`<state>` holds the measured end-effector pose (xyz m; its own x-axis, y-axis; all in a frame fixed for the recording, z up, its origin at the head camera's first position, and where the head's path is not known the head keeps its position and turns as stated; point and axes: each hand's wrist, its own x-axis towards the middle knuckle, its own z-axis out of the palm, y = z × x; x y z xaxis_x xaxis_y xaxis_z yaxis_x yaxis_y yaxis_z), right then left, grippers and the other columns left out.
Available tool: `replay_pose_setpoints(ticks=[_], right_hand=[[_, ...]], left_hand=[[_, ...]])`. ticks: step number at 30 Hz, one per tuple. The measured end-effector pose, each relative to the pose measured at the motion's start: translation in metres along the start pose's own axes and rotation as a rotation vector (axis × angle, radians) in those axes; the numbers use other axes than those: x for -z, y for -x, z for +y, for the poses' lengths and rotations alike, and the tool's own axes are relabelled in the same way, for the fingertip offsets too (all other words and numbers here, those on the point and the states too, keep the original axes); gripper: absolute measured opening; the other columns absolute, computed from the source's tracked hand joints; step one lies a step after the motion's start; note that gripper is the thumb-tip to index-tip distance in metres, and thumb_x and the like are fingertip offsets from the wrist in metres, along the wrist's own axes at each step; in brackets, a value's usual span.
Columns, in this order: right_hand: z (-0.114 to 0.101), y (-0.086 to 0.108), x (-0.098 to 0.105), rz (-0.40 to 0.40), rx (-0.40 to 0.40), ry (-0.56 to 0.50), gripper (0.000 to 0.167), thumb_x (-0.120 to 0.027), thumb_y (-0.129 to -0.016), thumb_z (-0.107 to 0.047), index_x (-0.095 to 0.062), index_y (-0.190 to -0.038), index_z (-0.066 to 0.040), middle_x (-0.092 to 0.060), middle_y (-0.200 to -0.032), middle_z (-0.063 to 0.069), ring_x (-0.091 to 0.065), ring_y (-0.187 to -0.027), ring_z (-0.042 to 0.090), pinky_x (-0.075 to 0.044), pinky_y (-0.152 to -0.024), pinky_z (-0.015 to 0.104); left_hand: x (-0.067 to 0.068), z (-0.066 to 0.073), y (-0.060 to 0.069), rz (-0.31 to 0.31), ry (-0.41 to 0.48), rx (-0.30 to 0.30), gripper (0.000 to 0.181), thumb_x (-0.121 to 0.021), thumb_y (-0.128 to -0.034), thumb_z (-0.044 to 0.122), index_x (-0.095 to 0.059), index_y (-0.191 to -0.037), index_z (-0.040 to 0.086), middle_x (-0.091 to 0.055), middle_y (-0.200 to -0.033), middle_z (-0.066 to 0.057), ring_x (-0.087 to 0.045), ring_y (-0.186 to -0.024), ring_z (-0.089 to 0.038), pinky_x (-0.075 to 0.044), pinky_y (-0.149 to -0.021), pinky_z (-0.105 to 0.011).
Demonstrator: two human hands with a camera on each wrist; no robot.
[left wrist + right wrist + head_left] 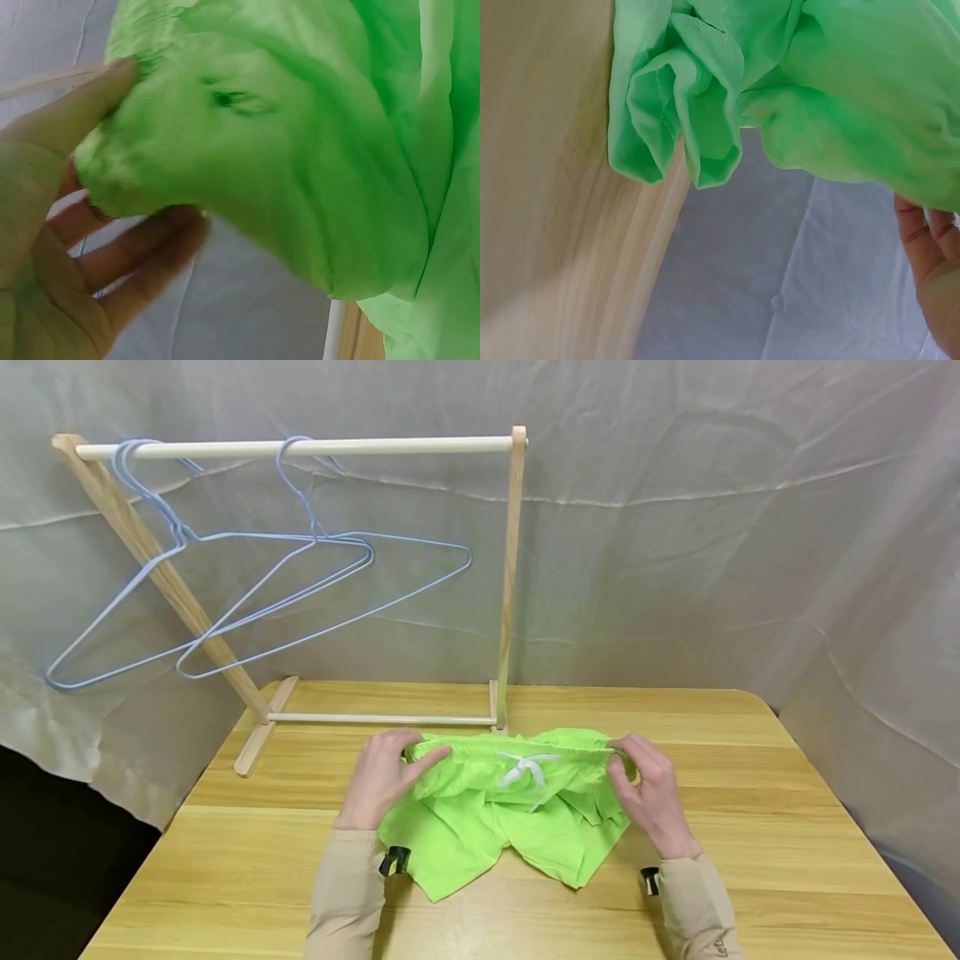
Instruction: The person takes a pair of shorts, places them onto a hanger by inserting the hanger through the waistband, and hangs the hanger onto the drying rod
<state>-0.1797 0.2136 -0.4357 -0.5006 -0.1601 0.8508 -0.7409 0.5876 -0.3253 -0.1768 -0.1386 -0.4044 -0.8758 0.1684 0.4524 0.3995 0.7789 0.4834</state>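
Bright green shorts (465,835) with a white drawstring bow (523,767) hang between both hands, waistband raised and leg hems low over the table. At the waistband's left end my left hand (386,777) grips the cloth, thumb in front. My right hand (651,789) pinches the waistband's right end. The left wrist view shows the left thumb on the gathered green fabric (225,150) and the fingers behind it. In the right wrist view, folded leg hems (705,142) hang down, and only part of the right hand (937,277) shows at the edge.
A wooden rack (512,568) with a white top rail (405,447) stands at the table's back left. Several blue wire hangers (300,556) hang from it. The wood-grain table (757,860) spreads below, and a grey cloth backdrop (675,552) encloses it.
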Motion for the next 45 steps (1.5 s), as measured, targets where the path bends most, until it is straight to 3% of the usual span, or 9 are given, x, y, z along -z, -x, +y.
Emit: replay_pose_setpoints(ticks=[4, 9, 15, 19, 27, 34, 38, 42, 45], right_hand=[[0.000, 0.001, 0.002, -0.049, -0.044, 0.094, 0.016, -0.054, -0.083, 0.002, -0.068, -0.089, 0.006, -0.057, -0.063, 0.004, -0.036, -0.056, -0.004, -0.032, -0.048, 0.014], [-0.004, 0.003, 0.004, -0.199, -0.131, 0.147, 0.015, -0.055, -0.084, 0.001, -0.068, -0.092, 0.001, -0.046, -0.057, -0.006, -0.025, -0.052, -0.007, -0.027, -0.046, 0.017], [-0.008, 0.004, 0.006, -0.338, -0.243, 0.029, 0.023, -0.052, -0.080, 0.008, -0.069, -0.087, -0.006, -0.059, -0.068, -0.003, -0.033, -0.053, -0.006, -0.033, -0.048, 0.019], [-0.010, 0.004, 0.007, -0.403, -0.306, 0.017, 0.024, -0.051, -0.080, 0.007, -0.067, -0.087, -0.010, -0.062, -0.075, 0.000, -0.036, -0.055, -0.003, -0.035, -0.049, 0.020], [-0.010, 0.004, 0.007, -0.435, -0.346, 0.028, 0.024, -0.049, -0.084, 0.006, -0.063, -0.083, -0.013, -0.059, -0.075, -0.001, -0.038, -0.058, 0.000, -0.035, -0.052, 0.021], [-0.011, 0.005, 0.007, -0.440, -0.362, 0.054, 0.022, -0.050, -0.086, 0.004, -0.064, -0.084, -0.014, -0.064, -0.081, 0.001, -0.045, -0.065, 0.003, -0.039, -0.058, 0.022], [-0.013, 0.005, 0.009, -0.495, -0.393, 0.063, 0.011, -0.060, -0.095, -0.013, -0.071, -0.096, -0.010, -0.072, -0.096, 0.007, -0.062, -0.081, 0.016, -0.051, -0.073, 0.036], [-0.014, 0.003, 0.009, -0.540, -0.388, 0.071, 0.027, -0.070, -0.094, -0.028, -0.072, -0.106, -0.004, -0.072, -0.105, 0.016, -0.068, -0.098, 0.033, -0.055, -0.085, 0.053], [-0.013, 0.002, 0.009, -0.517, -0.348, 0.077, 0.022, -0.074, -0.090, -0.025, -0.072, -0.099, -0.005, -0.072, -0.099, 0.012, -0.067, -0.092, 0.027, -0.056, -0.082, 0.048]], left_hand=[[0.001, -0.001, -0.001, 0.073, 0.024, -0.053, 0.031, -0.076, -0.0889, 0.034, -0.071, -0.079, 0.005, -0.074, -0.077, -0.010, -0.041, -0.049, -0.002, -0.056, -0.065, -0.029], [-0.001, 0.000, -0.002, 0.201, 0.012, -0.092, 0.027, -0.076, -0.0888, 0.029, -0.073, -0.082, 0.003, -0.075, -0.076, -0.011, -0.041, -0.048, 0.001, -0.054, -0.060, -0.024], [-0.004, -0.001, -0.004, 0.336, 0.024, -0.143, 0.023, -0.080, -0.0847, 0.022, -0.072, -0.078, 0.001, -0.070, -0.066, -0.009, -0.043, -0.047, -0.003, -0.044, -0.051, -0.018], [-0.004, 0.000, -0.005, 0.348, 0.066, -0.140, 0.021, -0.080, -0.0845, 0.020, -0.073, -0.077, 0.002, -0.071, -0.067, -0.010, -0.046, -0.048, -0.003, -0.048, -0.055, -0.020], [-0.005, 0.000, -0.005, 0.312, 0.135, -0.093, 0.020, -0.080, -0.0854, 0.020, -0.074, -0.074, 0.004, -0.067, -0.058, -0.007, -0.021, -0.044, 0.007, -0.038, -0.051, -0.017], [-0.005, 0.002, -0.004, 0.332, 0.186, -0.089, 0.021, -0.081, -0.0838, 0.019, -0.074, -0.072, 0.002, -0.072, -0.065, -0.011, -0.035, -0.045, 0.003, -0.055, -0.063, -0.027], [-0.005, 0.002, -0.005, 0.368, 0.195, -0.094, 0.020, -0.082, -0.0827, 0.017, -0.073, -0.072, 0.003, -0.074, -0.070, -0.012, -0.049, -0.048, -0.004, -0.057, -0.066, -0.033], [-0.005, 0.002, -0.005, 0.406, 0.192, -0.098, 0.020, -0.083, -0.0815, 0.016, -0.072, -0.071, 0.003, -0.074, -0.070, -0.010, -0.053, -0.050, -0.008, -0.055, -0.064, -0.029], [-0.005, 0.001, -0.005, 0.425, 0.189, -0.102, 0.020, -0.084, -0.0804, 0.016, -0.071, -0.071, 0.004, -0.074, -0.069, -0.009, -0.052, -0.050, -0.007, -0.053, -0.064, -0.025]])
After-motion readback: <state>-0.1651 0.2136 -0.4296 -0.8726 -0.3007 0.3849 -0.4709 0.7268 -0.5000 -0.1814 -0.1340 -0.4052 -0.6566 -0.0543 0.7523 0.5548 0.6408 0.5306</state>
